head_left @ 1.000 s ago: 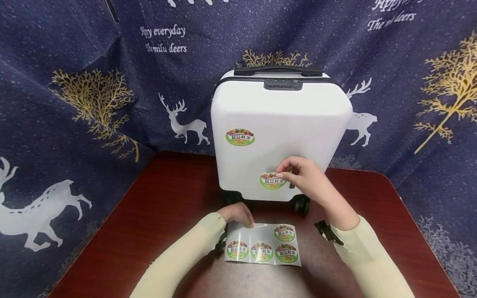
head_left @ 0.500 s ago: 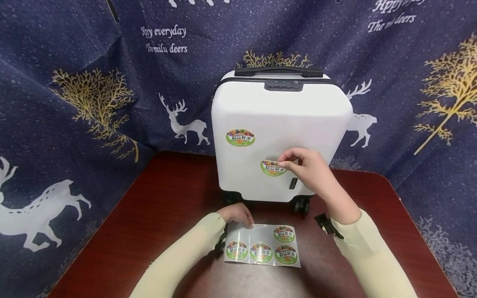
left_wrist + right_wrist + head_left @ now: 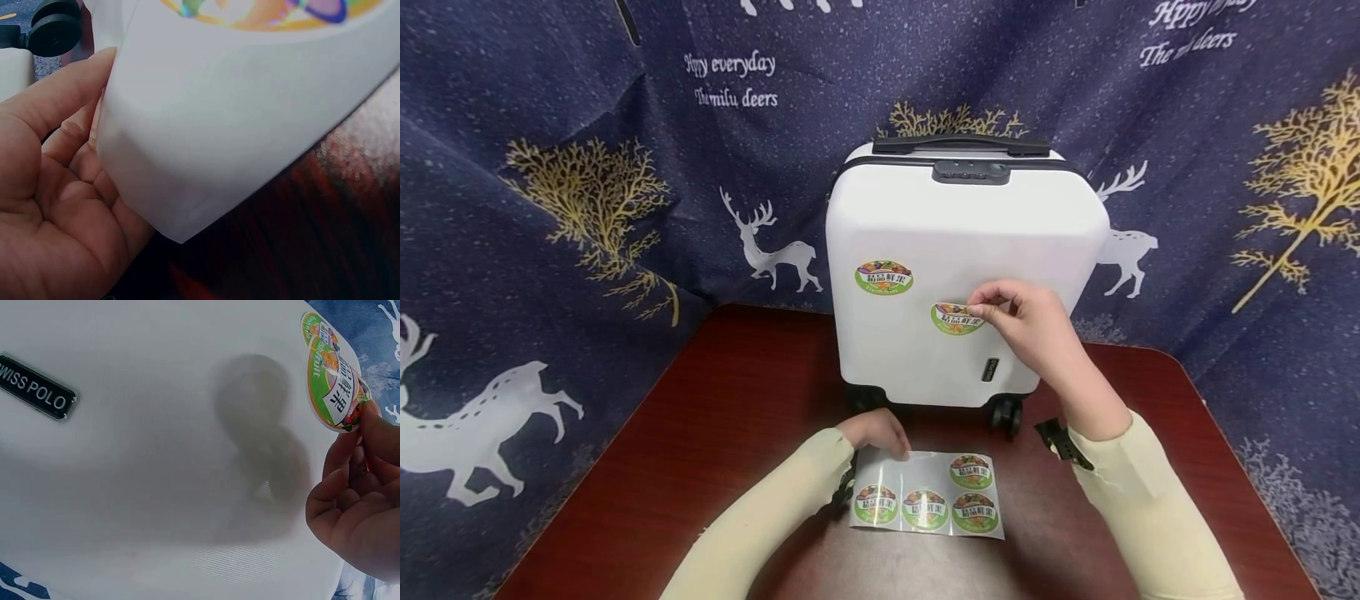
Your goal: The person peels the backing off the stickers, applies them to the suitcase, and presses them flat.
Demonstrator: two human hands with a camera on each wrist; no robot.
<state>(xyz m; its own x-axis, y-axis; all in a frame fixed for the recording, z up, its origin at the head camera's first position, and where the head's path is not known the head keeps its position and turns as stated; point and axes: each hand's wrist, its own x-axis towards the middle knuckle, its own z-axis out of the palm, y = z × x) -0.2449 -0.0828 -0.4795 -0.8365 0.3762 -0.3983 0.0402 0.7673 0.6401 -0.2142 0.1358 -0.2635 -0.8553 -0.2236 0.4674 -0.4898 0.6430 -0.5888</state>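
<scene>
Four printed fruit stickers [image 3: 926, 509] sit on the backing sheet [image 3: 880, 468] on the desk [image 3: 752, 400], its edge pinched by fingers of the left hand [image 3: 877, 431]; the right hand [image 3: 1028, 323] pinches a loose sticker [image 3: 953, 321] before the white suitcase [image 3: 962, 242].

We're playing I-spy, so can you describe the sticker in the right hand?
Find the white suitcase on the table. In front of it, the right hand pinches a green fruit sticker. Another sticker sits higher left on the suitcase, four stickers are on the sheet, but only this one is pinched.
</scene>
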